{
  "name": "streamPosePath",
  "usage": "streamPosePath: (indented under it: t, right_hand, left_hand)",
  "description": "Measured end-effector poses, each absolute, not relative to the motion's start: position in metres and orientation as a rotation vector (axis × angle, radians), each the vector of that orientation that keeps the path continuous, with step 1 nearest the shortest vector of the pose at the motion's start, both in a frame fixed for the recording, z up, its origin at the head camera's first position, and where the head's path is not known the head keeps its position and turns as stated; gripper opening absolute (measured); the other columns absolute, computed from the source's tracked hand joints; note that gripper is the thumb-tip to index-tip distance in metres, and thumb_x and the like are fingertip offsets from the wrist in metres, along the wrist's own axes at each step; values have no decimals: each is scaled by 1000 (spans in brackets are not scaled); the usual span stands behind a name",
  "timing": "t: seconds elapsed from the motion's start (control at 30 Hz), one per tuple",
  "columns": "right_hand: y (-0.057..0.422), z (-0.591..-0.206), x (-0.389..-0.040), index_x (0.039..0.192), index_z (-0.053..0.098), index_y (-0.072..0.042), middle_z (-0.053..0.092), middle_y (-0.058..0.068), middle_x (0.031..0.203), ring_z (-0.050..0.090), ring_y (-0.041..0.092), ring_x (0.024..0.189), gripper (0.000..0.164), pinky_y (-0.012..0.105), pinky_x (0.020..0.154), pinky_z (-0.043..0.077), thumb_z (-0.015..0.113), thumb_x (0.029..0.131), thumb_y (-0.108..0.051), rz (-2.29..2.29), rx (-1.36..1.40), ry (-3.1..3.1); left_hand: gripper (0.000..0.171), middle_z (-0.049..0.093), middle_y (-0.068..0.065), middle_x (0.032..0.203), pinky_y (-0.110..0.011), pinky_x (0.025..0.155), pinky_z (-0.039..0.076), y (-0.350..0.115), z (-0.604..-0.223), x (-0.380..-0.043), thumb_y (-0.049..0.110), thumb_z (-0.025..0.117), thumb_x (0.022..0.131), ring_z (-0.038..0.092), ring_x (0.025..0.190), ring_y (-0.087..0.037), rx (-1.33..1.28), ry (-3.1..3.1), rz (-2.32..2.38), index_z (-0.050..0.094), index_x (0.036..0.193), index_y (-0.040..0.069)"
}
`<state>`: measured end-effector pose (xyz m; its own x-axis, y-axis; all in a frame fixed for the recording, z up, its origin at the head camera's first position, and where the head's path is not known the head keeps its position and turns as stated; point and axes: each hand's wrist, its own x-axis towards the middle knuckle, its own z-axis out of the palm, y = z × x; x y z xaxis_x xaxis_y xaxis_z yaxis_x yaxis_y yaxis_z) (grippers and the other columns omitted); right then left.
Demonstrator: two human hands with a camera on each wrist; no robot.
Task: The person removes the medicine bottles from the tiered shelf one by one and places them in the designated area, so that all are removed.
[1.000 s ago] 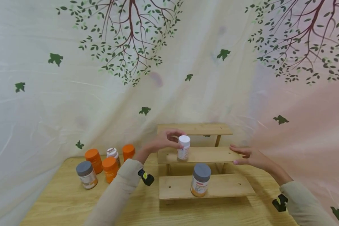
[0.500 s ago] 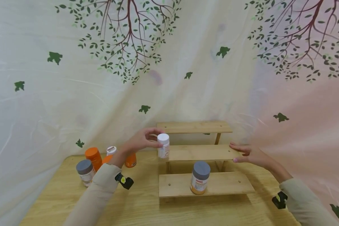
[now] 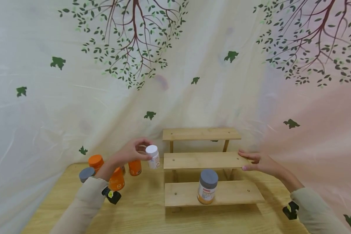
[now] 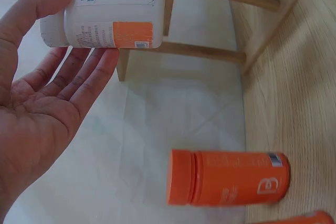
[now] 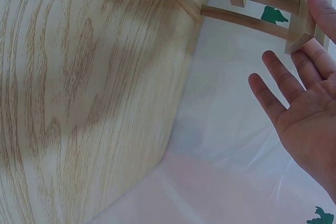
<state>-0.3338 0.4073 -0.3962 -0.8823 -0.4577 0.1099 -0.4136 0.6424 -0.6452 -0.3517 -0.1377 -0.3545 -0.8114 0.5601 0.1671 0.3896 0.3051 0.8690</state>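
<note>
Between the thumb and fingers of my left hand (image 3: 133,151), a small white pill bottle (image 3: 153,157) hangs upright just left of the wooden three-tier stand (image 3: 204,160). The left wrist view shows the pinch near the cap of this white bottle (image 4: 113,17), with its orange-and-white label facing out. My right hand (image 3: 261,163) grips the right end of the middle tier, thumb at the front edge and fingers toward the back. In the right wrist view, thumb and forefinger of that hand (image 5: 310,98) span the board's end while other fingers extend freely. A grey-capped jar (image 3: 207,187) stands on the lowest tier.
Left of the stand, several bottles stand on the wooden table (image 3: 146,208): orange ones, such as an orange bottle (image 3: 135,167), and a grey-capped jar (image 3: 87,174) partly behind my left arm. A pale curtain (image 3: 120,107) with printed leaves hangs behind the table.
My left hand has carried the white pill bottle leftward, from over the middle tier to beyond the stand's left end. My right hand and the jar on the lowest tier have stayed put.
</note>
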Motion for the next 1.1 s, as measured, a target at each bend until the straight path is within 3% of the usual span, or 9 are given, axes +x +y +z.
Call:
streamPosePath:
  t: [0.33,0.7,0.83,1.1]
  right_hand:
    - [408,-397,-334,153,42,-2,32,20,161,31,52,145,69,70,108,39,72,96,-25,-1077,-729,2784]
    - [408,-399,-335,152,43,0,33,21,161,33,51,145,68,72,107,38,72,95,-25,-1079,-752,2798]
    - [407,-398,-334,152,43,0,34,21,161,33,51,145,69,72,107,38,73,95,-26,-1072,-741,2809]
    - [407,-398,-335,152,43,0,33,21,161,33,51,145,69,72,108,38,73,95,-26,-1079,-736,2808]
  left_hand:
    - [42,62,-18,127,-37,98,53,-167,-364,-347,11,78,89,59,115,-33,899,2455,1429,62,127,1]
    - [42,62,-18,123,-26,89,57,-186,-379,-345,12,81,87,62,108,-29,796,2531,1358,60,122,1]
    - [39,64,-17,120,-29,89,59,-192,-383,-346,12,82,85,64,107,-29,824,2585,1308,62,117,2]
    - [36,70,-11,114,-46,95,59,-196,-390,-346,17,87,81,68,105,-27,808,2721,1189,67,109,7]
